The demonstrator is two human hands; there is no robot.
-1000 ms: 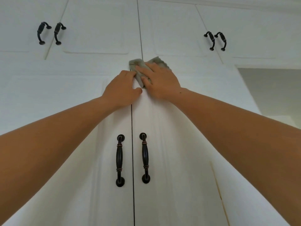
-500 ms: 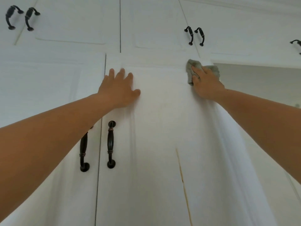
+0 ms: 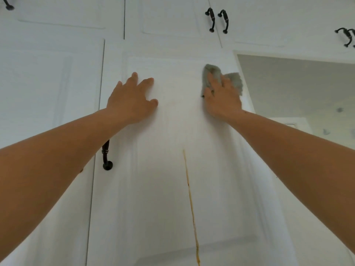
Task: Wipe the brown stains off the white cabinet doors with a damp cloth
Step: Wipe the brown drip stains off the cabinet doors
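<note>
Right hand [image 3: 222,98] presses the grey cloth [image 3: 234,81], fingers straight; left hand [image 3: 132,100] braces the cabinet door [image 3: 153,189], fingers spread. A downward pass may smear the brown drip stain [image 3: 189,189].

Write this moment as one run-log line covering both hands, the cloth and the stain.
right hand: presses grey cloth on white door | left hand: flat on door | brown streak: not yet wiped, below cloth

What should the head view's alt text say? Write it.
The right hand presses a crumpled grey-green cloth against a white panelled cabinet door, the left hand braced beside it. A thin brown drip stain runs down the door below.
</note>
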